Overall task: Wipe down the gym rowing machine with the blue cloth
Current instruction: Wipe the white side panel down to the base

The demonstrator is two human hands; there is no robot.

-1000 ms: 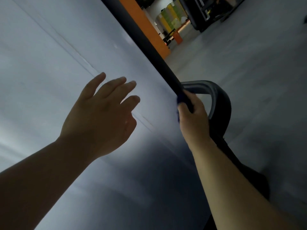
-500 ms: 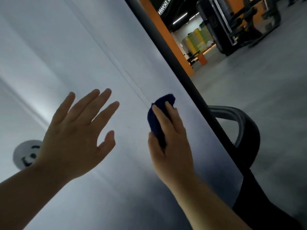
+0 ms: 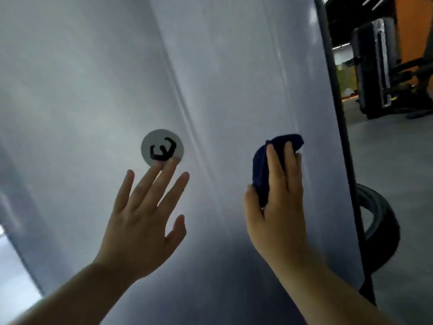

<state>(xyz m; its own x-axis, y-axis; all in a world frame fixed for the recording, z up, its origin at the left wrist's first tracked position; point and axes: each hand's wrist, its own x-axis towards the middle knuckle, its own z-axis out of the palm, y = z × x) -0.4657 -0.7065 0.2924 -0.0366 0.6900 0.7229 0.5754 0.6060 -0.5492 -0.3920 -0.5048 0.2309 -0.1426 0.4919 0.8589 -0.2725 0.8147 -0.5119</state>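
Note:
A large pale grey panel (image 3: 98, 90) of the machine fills most of the view. My right hand (image 3: 278, 207) holds the dark blue cloth (image 3: 262, 170) bunched against the panel near its right side, fingers over the cloth and thumb beside it. My left hand (image 3: 143, 221) is spread with straight fingers in front of the panel, holding nothing. Its fingertips reach the lower edge of a round white badge (image 3: 162, 147) with a black logo. A black strip (image 3: 337, 127) runs along the panel's right edge.
A black curved handle (image 3: 382, 228) sticks out behind the panel's right edge. Beyond lies grey gym floor (image 3: 389, 165), with a dark weight machine (image 3: 375, 57) and an orange pillar (image 3: 412, 26) at the far right.
The view has swung left and upright, bringing the round badge to the middle. My right hand with the cloth stays on the panel near the black edge. My left hand has stayed spread.

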